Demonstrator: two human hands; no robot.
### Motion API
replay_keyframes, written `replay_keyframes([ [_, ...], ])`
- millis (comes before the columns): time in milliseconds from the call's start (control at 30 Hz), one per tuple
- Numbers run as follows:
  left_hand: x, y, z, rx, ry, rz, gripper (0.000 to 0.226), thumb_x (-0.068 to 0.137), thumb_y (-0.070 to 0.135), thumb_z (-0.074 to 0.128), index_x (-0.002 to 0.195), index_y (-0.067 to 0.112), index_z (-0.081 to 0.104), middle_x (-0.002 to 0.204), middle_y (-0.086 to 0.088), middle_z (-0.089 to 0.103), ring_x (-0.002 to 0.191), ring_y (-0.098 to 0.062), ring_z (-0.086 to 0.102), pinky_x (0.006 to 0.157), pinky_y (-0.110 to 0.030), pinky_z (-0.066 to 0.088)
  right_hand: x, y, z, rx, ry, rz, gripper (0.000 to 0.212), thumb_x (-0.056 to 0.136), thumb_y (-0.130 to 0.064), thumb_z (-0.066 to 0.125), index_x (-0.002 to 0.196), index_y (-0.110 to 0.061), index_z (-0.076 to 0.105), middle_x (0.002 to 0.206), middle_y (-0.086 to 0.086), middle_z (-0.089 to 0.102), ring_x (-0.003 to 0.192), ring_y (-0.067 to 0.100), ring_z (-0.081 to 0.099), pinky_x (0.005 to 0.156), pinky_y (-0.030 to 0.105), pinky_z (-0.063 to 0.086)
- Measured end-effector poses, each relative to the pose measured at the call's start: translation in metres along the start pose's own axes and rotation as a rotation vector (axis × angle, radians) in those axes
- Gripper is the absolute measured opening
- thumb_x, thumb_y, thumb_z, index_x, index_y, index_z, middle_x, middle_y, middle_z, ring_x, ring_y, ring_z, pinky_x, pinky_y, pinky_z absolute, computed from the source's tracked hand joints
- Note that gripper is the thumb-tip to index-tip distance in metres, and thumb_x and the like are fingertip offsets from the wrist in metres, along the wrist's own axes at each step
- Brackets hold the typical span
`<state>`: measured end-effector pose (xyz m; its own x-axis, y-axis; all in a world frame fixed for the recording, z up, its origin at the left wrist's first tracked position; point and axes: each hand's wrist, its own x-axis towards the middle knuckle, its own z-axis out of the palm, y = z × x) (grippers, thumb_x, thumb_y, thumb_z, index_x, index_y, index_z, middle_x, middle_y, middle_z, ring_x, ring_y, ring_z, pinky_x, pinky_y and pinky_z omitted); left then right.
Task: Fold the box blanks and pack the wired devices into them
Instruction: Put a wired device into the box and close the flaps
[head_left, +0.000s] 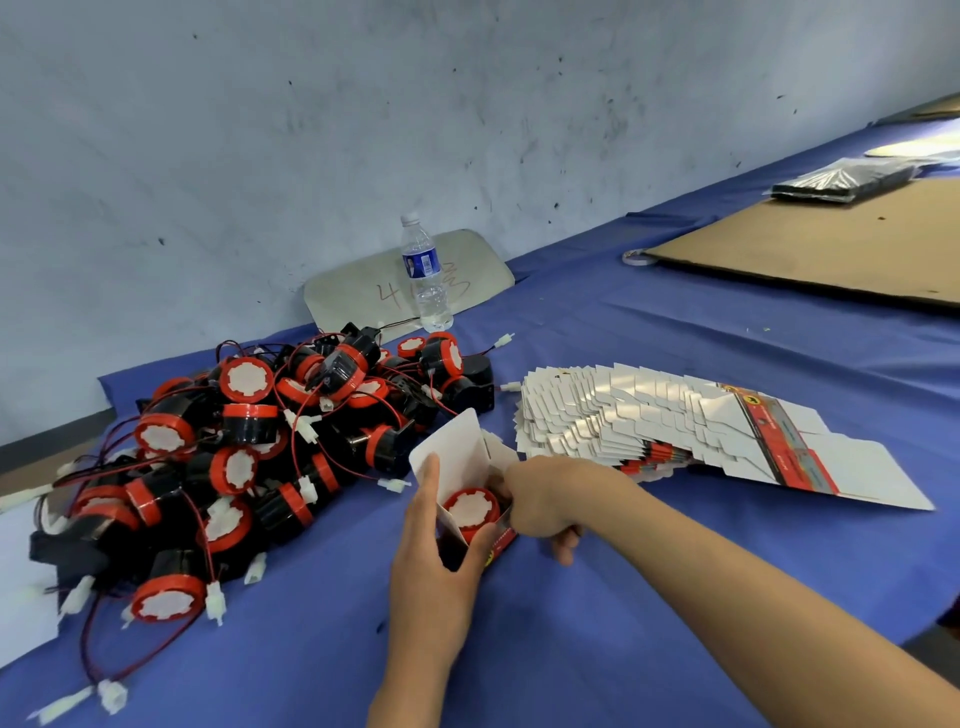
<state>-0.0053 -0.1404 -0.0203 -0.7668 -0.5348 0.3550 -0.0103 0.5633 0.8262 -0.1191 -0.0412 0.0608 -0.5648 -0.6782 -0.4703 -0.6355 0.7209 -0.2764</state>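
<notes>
Near the desk's (597, 338) front edge, your left hand (434, 564) and right hand (540, 501) each gripped a side of the open box (470, 467), a red-capped wired device (471, 508) seated inside it.

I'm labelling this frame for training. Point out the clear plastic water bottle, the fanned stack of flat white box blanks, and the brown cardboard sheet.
Clear plastic water bottle (427, 275): head view, label.
Fanned stack of flat white box blanks (623, 410): head view, top flaps.
Brown cardboard sheet (831, 244): head view, bare middle.

Open box (470, 483) holds one red-capped device (471, 508); device pile (249, 447) left, fanned blanks (649, 421) right.
</notes>
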Motion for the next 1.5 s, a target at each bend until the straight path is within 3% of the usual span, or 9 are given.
replay_keyframes([
  [167,0.0,0.002,0.005,0.066,-0.074,0.002,0.067,0.085,0.053,0.045,0.139,0.057,0.006,0.158,0.018,0.01,0.145,-0.001,0.014,0.108,-0.017,0.025,-0.002,0.001,0.011,-0.189,0.146,-0.014,0.017,0.085,-0.01,0.044,0.1,-0.011,0.053,0.093,0.007,0.072,0.067,0.014,0.053,0.058,0.028,0.036],
  [333,-0.002,0.0,0.006,0.179,-0.055,0.057,0.048,0.087,0.053,0.036,0.134,0.053,0.026,0.152,0.024,-0.01,0.144,-0.014,0.024,0.11,-0.033,0.033,-0.008,0.011,0.057,-0.148,0.5,0.005,0.036,0.088,-0.018,0.052,0.124,-0.021,0.055,0.133,0.01,0.039,0.107,0.029,0.05,0.068,0.03,0.033],
  [467,-0.005,0.002,0.012,0.132,-0.057,-0.043,0.038,0.098,0.041,0.039,0.131,0.059,0.035,0.16,0.015,0.01,0.138,-0.012,0.034,0.111,-0.039,0.035,-0.011,0.019,0.073,-0.036,0.686,-0.191,0.041,0.086,-0.014,0.053,0.127,-0.02,0.055,0.16,-0.008,-0.003,0.134,0.023,0.027,0.094,0.03,0.037],
  [700,-0.003,0.001,0.012,0.099,-0.058,-0.085,0.036,0.102,0.024,0.04,0.131,0.044,0.049,0.158,0.018,0.007,0.113,0.037,0.021,0.084,0.006,0.026,-0.027,0.014,0.085,0.121,0.82,-0.451,0.067,0.076,-0.002,0.051,0.139,-0.022,0.043,0.149,0.004,0.041,0.127,0.024,0.049,0.096,0.032,0.048],
  [800,-0.001,0.002,0.011,0.039,-0.043,-0.12,0.036,0.102,0.019,0.042,0.13,0.038,0.055,0.156,0.02,0.016,0.126,0.011,0.038,0.088,-0.007,0.033,-0.026,0.01,0.092,0.219,0.734,-0.422,0.08,0.084,-0.011,0.043,0.149,-0.04,0.009,0.156,-0.008,0.027,0.143,0.012,0.021,0.107,0.025,0.035],
  [933,-0.004,0.008,0.013,-0.034,0.01,-0.123,0.04,0.101,0.015,0.045,0.114,0.051,0.053,0.147,0.022,0.023,0.109,0.038,0.024,0.086,0.003,0.025,-0.022,0.015,0.094,0.406,0.724,-0.407,0.073,0.081,-0.009,0.042,0.146,-0.038,0.021,0.142,-0.013,0.042,0.135,0.005,0.032,0.102,0.02,0.039],
  [1200,-0.01,0.008,0.024,0.359,-0.008,0.052,0.042,0.098,0.032,0.04,0.14,0.032,0.044,0.155,0.006,-0.024,0.149,-0.018,0.002,0.117,-0.037,0.017,-0.017,0.023,0.08,0.816,0.721,-0.399,0.057,0.088,-0.002,0.045,0.119,-0.049,0.04,0.099,-0.014,0.072,0.1,-0.006,0.057,0.082,0.009,0.043],
  [1367,-0.01,0.016,0.023,0.306,0.229,0.129,0.024,0.09,0.013,0.064,0.112,0.02,0.067,0.141,0.0,0.029,0.119,-0.012,0.044,0.083,-0.029,0.042,-0.016,0.02,0.039,0.948,1.078,-0.403,0.022,0.091,-0.007,0.056,0.098,-0.028,0.059,0.079,-0.001,0.067,0.073,0.01,0.059,0.066,0.019,0.045],
  [1500,-0.011,0.015,0.019,0.361,0.175,0.095,0.019,0.092,0.018,0.062,0.108,0.016,0.071,0.115,0.004,0.048,0.101,-0.017,0.057,0.077,-0.02,0.04,-0.002,0.006,-0.006,1.04,0.826,-0.415,0.015,0.095,-0.026,0.057,0.095,-0.018,0.069,0.092,-0.004,0.07,0.083,0.007,0.061,0.073,0.018,0.045],
])
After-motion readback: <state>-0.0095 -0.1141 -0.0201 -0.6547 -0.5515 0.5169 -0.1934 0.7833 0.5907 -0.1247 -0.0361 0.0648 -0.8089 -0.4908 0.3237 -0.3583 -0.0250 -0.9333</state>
